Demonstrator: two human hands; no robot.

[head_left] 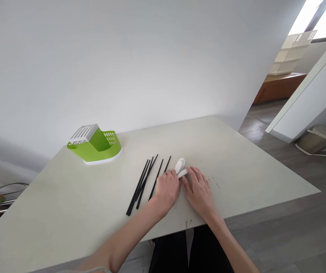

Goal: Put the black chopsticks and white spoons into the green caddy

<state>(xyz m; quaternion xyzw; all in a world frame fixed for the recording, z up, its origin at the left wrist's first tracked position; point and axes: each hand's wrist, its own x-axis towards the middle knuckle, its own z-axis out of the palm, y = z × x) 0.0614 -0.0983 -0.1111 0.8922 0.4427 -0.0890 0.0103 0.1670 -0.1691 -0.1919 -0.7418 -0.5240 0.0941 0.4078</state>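
Note:
Two white soup spoons (180,164) lie at the middle of the table, one bowl upward and the other resting across just below it. My left hand (168,187) is closed around their handle end, so the handles are hidden. On the other side, my right hand (199,189) rests low over the tabletop with fingers and thumb apart, its fingertips touching the nearer spoon. Several black chopsticks (142,184) are spread to the left of my left hand, some crossing. Part of one chopstick (167,163) passes behind that hand.
A green and white utensil basket (100,146) stands at the back left, near the wall (151,57). The pale table (237,167) has its front edge close to my legs. A metal rack (2,201) is beyond the left edge.

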